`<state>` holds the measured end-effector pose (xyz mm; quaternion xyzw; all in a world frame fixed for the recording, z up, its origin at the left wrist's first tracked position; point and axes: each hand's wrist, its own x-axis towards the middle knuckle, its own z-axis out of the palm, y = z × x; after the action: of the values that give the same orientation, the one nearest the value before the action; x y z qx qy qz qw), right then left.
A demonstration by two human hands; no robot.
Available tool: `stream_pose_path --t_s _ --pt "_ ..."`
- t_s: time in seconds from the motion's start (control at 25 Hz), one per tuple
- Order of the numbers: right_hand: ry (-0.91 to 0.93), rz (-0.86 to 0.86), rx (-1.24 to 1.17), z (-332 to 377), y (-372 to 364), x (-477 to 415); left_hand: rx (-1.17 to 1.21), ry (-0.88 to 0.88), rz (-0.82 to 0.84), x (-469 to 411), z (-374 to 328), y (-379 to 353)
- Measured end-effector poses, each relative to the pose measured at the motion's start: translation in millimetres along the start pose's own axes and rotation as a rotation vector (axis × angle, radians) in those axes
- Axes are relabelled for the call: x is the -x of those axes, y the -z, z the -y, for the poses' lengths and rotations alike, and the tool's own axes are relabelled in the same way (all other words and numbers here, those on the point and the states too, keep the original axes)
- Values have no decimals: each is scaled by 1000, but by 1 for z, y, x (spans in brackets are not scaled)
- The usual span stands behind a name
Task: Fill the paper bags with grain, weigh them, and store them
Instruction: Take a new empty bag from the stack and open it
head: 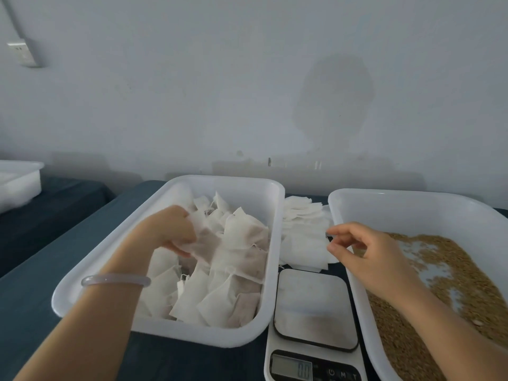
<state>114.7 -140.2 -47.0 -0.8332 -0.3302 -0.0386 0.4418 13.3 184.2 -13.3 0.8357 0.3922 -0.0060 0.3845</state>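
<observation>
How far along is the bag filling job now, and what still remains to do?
Done: many filled bags already lie in the left tray. In hand: the left hand grips one bag there; the right hand reaches toward the empty bags. Left: that stack and the grain in the right tray remain; the scale is bare, reading zero.

A table (pixel 41 298) draped in dark blue cloth bears a white tray (pixel 192 335) under the left hand (pixel 167 232) and a second white tray (pixel 412 200) under the right hand (pixel 368 251). Between the hands but nearer the person sits a digital scale (pixel 313 306). Beyond it, at the right fingertips, lies a heap of flat white bags (pixel 302 237).
</observation>
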Motion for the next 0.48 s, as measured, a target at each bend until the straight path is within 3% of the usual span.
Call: stream_pose_path --t_s 0.16,0.28,0.4,0.48 --pt "5 24 9 4 -1 2 -347 182 158 6 22 1" --pt "0 36 12 3 0 2 -394 203 99 1 21 2" --pt "-5 33 0 2 -1 1 -591 -44 -242 2 -1 6" --pt "-10 9 -17 2 -1 0 -448 -377 -331 12 -34 -11"
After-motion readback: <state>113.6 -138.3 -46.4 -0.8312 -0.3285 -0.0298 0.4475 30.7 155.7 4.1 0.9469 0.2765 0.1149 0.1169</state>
